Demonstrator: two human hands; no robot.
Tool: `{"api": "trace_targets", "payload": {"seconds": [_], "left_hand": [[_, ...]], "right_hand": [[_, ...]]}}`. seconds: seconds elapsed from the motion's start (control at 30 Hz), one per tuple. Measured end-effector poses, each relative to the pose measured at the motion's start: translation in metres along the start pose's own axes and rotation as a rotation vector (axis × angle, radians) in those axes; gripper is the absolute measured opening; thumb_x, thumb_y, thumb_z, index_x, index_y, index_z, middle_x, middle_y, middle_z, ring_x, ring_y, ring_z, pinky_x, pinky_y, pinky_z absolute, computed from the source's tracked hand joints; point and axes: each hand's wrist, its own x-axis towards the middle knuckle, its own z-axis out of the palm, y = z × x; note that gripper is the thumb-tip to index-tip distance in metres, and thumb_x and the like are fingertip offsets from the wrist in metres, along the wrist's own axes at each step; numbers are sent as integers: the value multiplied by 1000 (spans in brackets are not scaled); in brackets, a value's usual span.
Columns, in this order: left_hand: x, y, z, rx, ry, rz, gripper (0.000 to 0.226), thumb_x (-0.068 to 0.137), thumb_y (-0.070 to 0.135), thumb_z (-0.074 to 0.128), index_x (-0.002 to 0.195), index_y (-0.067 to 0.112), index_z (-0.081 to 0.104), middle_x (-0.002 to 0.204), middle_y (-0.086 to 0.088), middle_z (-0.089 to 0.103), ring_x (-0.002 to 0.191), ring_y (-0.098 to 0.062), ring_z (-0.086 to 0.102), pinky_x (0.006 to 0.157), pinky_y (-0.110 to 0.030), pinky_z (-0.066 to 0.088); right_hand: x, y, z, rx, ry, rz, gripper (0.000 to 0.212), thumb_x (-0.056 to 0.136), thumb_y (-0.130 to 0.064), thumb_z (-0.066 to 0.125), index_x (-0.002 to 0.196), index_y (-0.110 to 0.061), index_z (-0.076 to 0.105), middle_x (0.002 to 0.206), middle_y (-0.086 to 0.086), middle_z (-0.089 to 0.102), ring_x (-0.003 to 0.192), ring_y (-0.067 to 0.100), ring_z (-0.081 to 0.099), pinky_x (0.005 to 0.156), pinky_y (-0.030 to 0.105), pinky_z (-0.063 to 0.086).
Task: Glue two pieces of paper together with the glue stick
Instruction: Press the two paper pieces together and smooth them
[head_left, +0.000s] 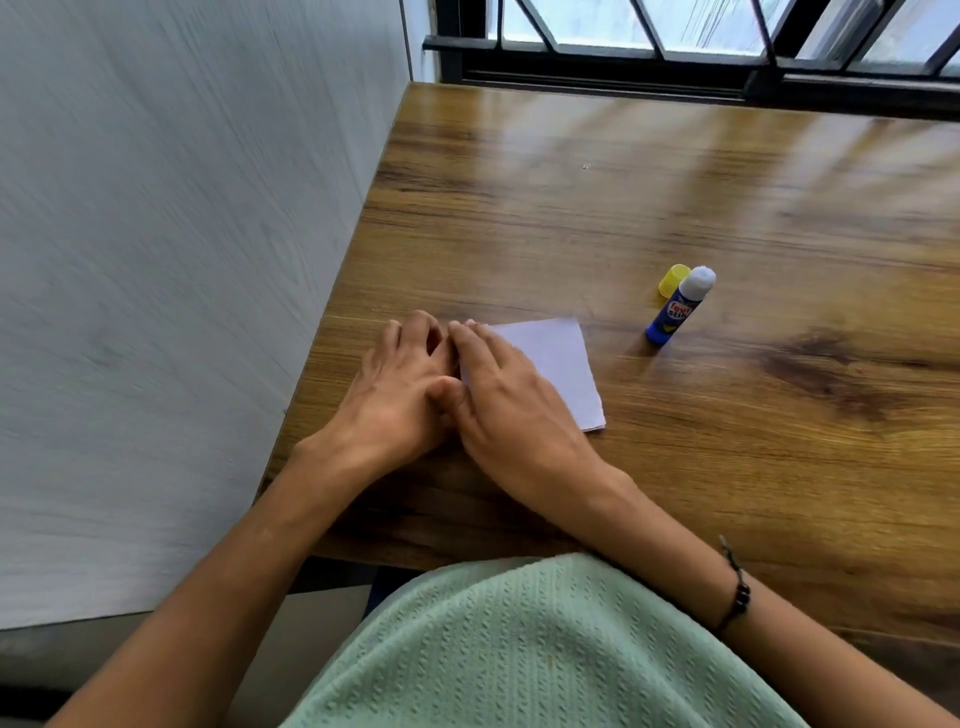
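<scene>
A small white square of paper lies flat on the wooden table, with a second sheet's edge just showing under its near right corner. My right hand rests palm down on the paper's left half, fingers spread. My left hand lies flat beside it at the paper's left edge, thumb touching the right hand. The blue glue stick stands uncapped to the right of the paper, white glue exposed. Its yellow cap lies just behind it.
A grey-white wall runs along the table's left edge. A dark-framed window closes off the far side. The table's near edge meets my green top. A dark bead bracelet sits on my right wrist.
</scene>
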Motion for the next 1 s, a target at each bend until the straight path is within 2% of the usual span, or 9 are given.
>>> {"api": "trace_targets", "payload": {"seconds": [0.1, 0.2, 0.4, 0.57, 0.7, 0.8, 0.9, 1.0], "left_hand": [[-1, -4, 2, 12, 10, -7, 67, 80, 36, 54, 135, 31, 16, 125, 3, 21, 109, -19, 24, 87, -29, 21], [-2, -3, 2, 46, 10, -13, 68, 80, 37, 55, 135, 31, 16, 124, 4, 20, 110, -20, 23, 90, -33, 26], [-2, -3, -1, 84, -52, -10, 79, 73, 49, 60, 134, 36, 12, 123, 7, 13, 114, -24, 21, 93, -39, 30], [-1, -4, -1, 120, -52, -24, 79, 69, 66, 51, 133, 37, 15, 127, 2, 19, 116, -25, 24, 91, -41, 32], [0, -3, 0, 118, -75, -41, 81, 68, 67, 54, 133, 37, 14, 130, 3, 18, 119, -25, 22, 95, -42, 32], [1, -4, 0, 131, -69, -29, 81, 68, 66, 54, 132, 37, 12, 127, 4, 17, 116, -25, 23, 94, -42, 32], [3, -6, 2, 152, -57, -10, 82, 70, 59, 57, 133, 38, 9, 126, 4, 17, 114, -25, 24, 92, -41, 33], [4, -7, 3, 176, -50, -9, 86, 69, 56, 61, 133, 37, 6, 125, 5, 16, 115, -25, 24, 92, -41, 33]], "right_hand": [[5, 10, 14, 67, -81, 24, 68, 93, -48, 29, 145, -13, 2, 157, 7, 1, 143, 12, -6, 115, 28, -3], [6, 20, 21, -65, -80, 3, 73, 91, -54, 23, 144, -16, -9, 156, 2, -9, 141, 8, -13, 115, 30, -9], [6, 39, 18, -328, -61, -5, 88, 74, -68, -5, 143, -14, -9, 156, 2, -7, 141, 12, -14, 116, 37, -8], [-2, 65, 3, -484, -27, 103, 90, 72, -71, -9, 142, -14, -12, 155, 5, -12, 140, 14, -17, 113, 35, -14], [-9, 69, -1, -496, -19, 191, 94, 64, -74, -15, 136, -14, -21, 153, 5, -21, 137, 15, -26, 109, 35, -19], [-7, 60, 6, -522, -12, 81, 91, 67, -72, -16, 136, -13, -21, 148, 4, -25, 136, 18, -27, 109, 37, -21], [-1, 52, 14, -497, -43, -42, 86, 75, -69, -8, 141, -13, -12, 153, 5, -15, 138, 16, -22, 112, 38, -18], [1, 52, 16, -470, -56, -81, 87, 76, -71, -5, 142, -13, -9, 155, 6, -6, 138, 13, -18, 113, 38, -13]]}}
